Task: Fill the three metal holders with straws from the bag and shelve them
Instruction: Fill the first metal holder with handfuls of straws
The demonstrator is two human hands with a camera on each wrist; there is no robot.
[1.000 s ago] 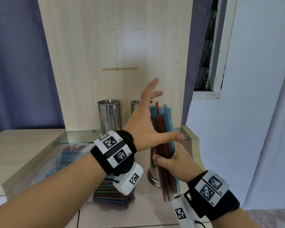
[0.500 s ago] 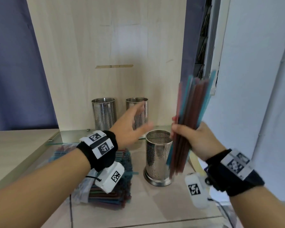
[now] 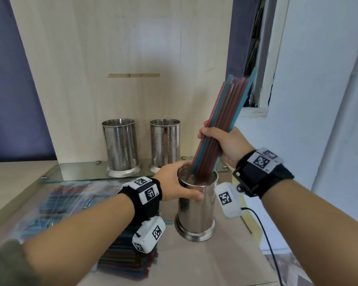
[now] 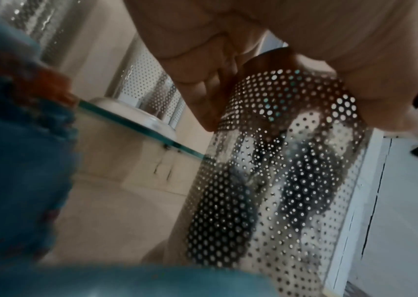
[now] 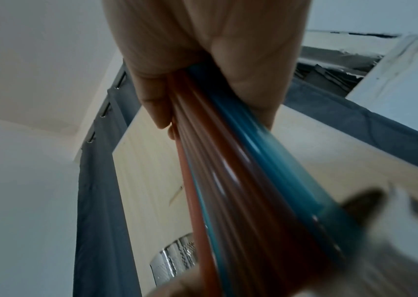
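A perforated metal holder (image 3: 196, 215) (image 4: 273, 180) stands on the tabletop in front of me. My left hand (image 3: 174, 182) grips it near the rim, fingers and thumb wrapped around the wall. My right hand (image 3: 219, 141) (image 5: 202, 66) holds a bundle of red and blue straws (image 3: 221, 124) (image 5: 240, 170), tilted to the right, with its lower ends inside the holder's mouth. Two more metal holders (image 3: 120, 147) (image 3: 165, 144) stand empty on the glass shelf (image 3: 81, 172) behind. The clear bag of straws (image 3: 70, 205) lies on the table under my left forearm.
A wooden back panel (image 3: 122, 69) rises behind the glass shelf. A white wall (image 3: 318, 100) and a window frame (image 3: 265, 58) close the right side. A black cable (image 3: 267, 234) runs from my right wrist camera down over the table's right edge.
My right hand has lowered the straw bundle from beside the holder into its mouth. My left hand has dropped from mid-air and taken hold of the holder's rim.
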